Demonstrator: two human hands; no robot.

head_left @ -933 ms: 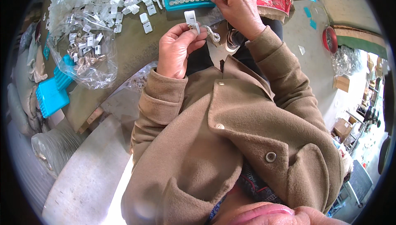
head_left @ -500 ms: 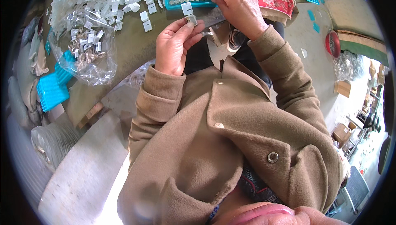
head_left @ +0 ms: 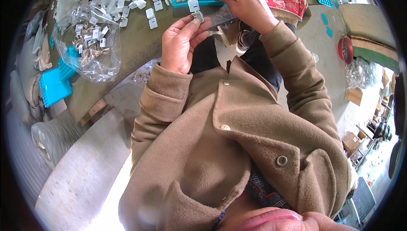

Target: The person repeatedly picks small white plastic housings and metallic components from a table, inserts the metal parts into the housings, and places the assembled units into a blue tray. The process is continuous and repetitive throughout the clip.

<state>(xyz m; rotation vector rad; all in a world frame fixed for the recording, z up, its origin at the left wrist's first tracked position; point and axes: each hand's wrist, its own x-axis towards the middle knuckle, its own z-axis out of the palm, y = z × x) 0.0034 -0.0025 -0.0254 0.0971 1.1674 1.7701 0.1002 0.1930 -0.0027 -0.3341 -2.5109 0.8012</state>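
Between left fingers (head_left: 190,27) sits a case (head_left: 193,6) — open

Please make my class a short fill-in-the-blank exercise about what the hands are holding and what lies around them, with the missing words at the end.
1. The left hand holds a small white case whose lid is ____.
2. The tray next to the right hand is coloured ____.
3. The patterned cloth beyond the right hand is mainly ____.
4. Seen in the picture, the clear plastic bag lies to the ____ of the left hand.

Missing words: open; blue; red; left.
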